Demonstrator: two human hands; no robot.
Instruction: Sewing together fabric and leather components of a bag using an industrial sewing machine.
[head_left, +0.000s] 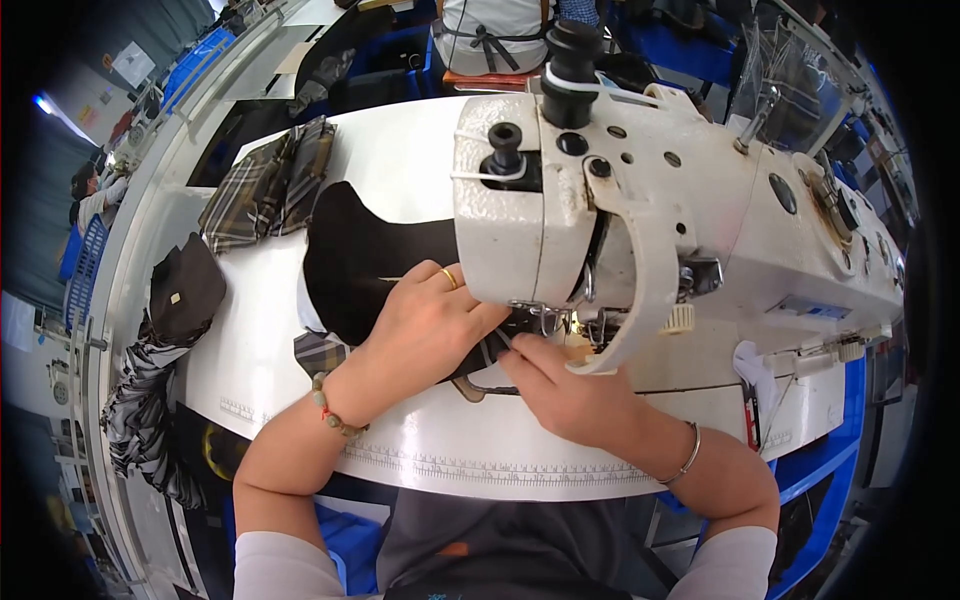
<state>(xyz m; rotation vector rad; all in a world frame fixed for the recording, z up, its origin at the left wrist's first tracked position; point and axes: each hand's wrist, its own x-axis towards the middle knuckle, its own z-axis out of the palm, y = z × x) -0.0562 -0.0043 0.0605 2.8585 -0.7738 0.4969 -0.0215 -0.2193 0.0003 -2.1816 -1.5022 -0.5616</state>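
Note:
A dark brown fabric piece (350, 255) lies on the white table, its right part running under the head of a white sewing machine (500, 230). My left hand (425, 322) is closed on this fabric just left of the needle area, its fingertips partly hidden by the machine. With fingers bent together, my right hand (570, 388) pinches the fabric's near edge right by the presser foot. A corner of plaid fabric (318, 352) shows beneath the dark piece, left of my left wrist. Needle and stitching are mostly hidden.
Folded plaid fabric pieces (270, 185) lie at the table's far left. A dark piece (188, 285) and bunched shiny dark cloth (150, 410) hang over the left edge. Small scissors with red (751, 412) rest at right beside a white cloth (755, 372). People sit beyond.

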